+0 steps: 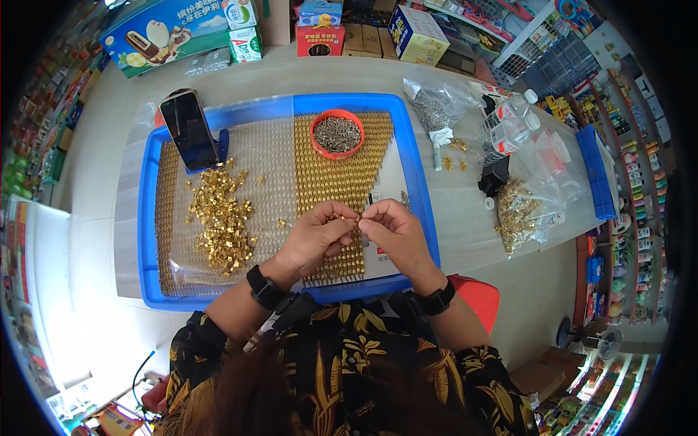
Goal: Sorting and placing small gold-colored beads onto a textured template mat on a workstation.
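My left hand [314,237] and my right hand [396,234] meet over the front part of a blue tray [149,247]. Thumbs and index fingers of both are pinched together at a tiny gold-coloured metal piece [356,224], mostly hidden by the fingertips. Beneath them, rows of gold metal pieces [331,178] stand close together in the tray. An orange-red bowl [338,155] of small silver screw-like parts rests on the rows, beyond my hands. To the left, loose gold pieces [222,221] lie heaped on a clear plastic sheet [265,156].
A phone [190,129] leans on a blue stand at the tray's left. Right of the tray are a bag of silver parts [436,105], clear plastic bottles [509,127] and a bag of gold pieces [520,211]. Boxes [320,40] line the table's back; a red stool [476,298] stands at front right.
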